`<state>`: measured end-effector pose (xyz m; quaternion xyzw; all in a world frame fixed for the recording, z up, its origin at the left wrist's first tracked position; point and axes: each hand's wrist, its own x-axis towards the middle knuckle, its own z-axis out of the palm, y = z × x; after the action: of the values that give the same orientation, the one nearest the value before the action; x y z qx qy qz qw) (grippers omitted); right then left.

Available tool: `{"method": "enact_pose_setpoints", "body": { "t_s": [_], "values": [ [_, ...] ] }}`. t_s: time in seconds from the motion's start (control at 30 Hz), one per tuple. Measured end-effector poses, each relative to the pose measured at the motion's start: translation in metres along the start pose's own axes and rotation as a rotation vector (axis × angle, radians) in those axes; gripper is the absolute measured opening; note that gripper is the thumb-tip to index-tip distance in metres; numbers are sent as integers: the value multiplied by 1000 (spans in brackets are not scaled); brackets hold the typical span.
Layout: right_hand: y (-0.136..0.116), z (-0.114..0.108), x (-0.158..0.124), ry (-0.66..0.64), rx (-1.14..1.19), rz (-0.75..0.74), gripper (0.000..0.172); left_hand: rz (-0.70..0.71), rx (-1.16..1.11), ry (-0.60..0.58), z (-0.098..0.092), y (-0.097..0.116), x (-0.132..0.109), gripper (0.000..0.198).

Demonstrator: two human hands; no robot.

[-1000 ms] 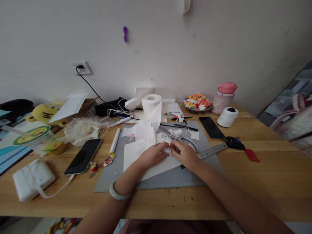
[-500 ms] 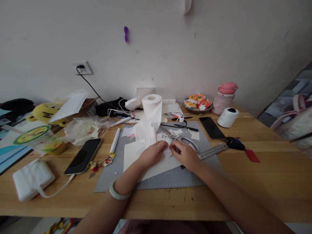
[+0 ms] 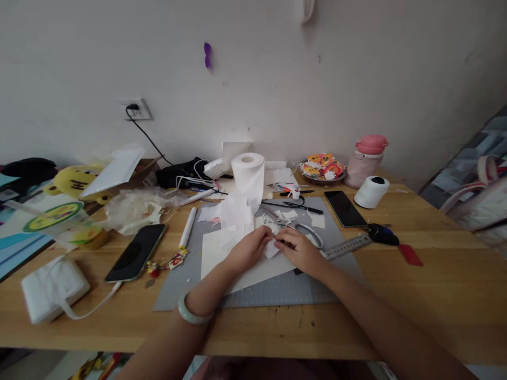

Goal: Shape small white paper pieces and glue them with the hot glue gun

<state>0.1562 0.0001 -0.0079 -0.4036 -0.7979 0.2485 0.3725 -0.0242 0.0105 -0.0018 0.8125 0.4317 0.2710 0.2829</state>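
Taking the meeting fingertips as the clock's centre, the left hand lies at eight, fingers curled into a pinch, seemingly on a white paper scrap. The toilet-paper roll stands at eleven. At six, the scrap now shows more fully below the fingertips than half a second ago, suggesting it is being shifted, the handling unfinished. The right hand, at four, pinches it too, apparently; scissors lie just beyond, toward three.
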Motion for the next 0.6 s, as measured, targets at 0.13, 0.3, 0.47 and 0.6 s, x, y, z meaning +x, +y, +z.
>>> {"method": "enact_pose_setpoints", "body": {
  "t_s": [0.13, 0.3, 0.47, 0.6],
  "values": [
    [1, 1, 2, 27, 50, 42, 11, 22, -55, -19, -2, 3, 0, 16],
    [9, 5, 2, 105, 119, 180, 13, 2, -156, 8, 0, 2, 4, 23],
    [12, 5, 2, 107, 150, 262, 25, -31, -256, 67, 6, -1, 6, 24],
    [6, 2, 2, 66, 136, 257, 14, -32, -292, 101, 7, -1, 5, 21]
  ]
}}
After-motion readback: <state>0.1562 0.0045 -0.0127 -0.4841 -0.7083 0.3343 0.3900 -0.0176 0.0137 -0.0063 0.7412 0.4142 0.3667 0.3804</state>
